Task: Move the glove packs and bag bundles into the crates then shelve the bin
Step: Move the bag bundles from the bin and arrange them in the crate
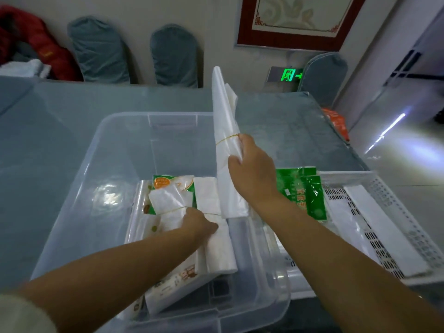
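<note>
One head cam only, wide-angle, looking fwd and down over the desk. Close in: clear bin fills centre, both forearms enter from bottom edge, wall at top.

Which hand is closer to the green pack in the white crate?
Right. The right hand, holding up a bag bundle, is just left of the green pack. The left hand is farther left, down in the clear bin on another bundle.
</note>
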Motion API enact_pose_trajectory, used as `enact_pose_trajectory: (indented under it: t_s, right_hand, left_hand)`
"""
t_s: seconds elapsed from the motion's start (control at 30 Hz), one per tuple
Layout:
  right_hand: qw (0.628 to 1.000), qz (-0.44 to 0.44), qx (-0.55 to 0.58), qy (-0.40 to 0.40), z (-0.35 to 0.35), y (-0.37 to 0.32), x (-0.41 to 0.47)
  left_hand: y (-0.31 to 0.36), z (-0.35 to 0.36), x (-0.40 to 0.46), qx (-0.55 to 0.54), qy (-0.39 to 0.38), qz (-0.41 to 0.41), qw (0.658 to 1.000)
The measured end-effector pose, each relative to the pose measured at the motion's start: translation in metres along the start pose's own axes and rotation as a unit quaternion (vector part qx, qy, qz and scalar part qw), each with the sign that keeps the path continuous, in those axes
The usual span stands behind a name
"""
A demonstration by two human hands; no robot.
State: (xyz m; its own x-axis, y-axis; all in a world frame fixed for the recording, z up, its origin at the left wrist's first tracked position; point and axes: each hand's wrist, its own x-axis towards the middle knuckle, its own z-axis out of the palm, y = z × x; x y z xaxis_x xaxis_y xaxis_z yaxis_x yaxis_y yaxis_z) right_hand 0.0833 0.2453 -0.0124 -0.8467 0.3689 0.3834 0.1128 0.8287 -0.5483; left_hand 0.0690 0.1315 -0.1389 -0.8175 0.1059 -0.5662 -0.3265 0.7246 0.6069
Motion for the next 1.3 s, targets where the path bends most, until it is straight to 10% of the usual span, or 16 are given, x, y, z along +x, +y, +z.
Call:
enact_pose_trajectory:
  t_s: [0.27,0.63,0.9,1.0,1.3]
  right_hand:
    - [0.996,-0.069,-0.050,-0.005,0.002,0.002,-0.002]
    - [0.985,-0.158,-0.060,-0.005,0.000,-0.040,-0.020]
    - [0.975,-0.216,-0.023,-0.044,-0.005,-0.057,-0.029]
    - [0.966,-0.240,0.014,-0.100,-0.012,-0.048,-0.030]
    - [0.963,-0.010,0.267,-0.026,-0.061,-0.020,0.003]
  left_hand:
    - [0.009,-0.033,-0.012,-0.266,-0.043,-0.108,0.957]
    - [0.030,-0.108,-0.071,-0.400,0.112,0.216,0.883]
    - [0.051,-0.116,-0.087,-0.575,-0.075,0.211,0.787]
    - [0.056,-0.115,-0.084,-0.557,-0.052,0.205,0.803]
    - [0.113,-0.111,-0.091,-0.556,-0.028,0.234,0.797]
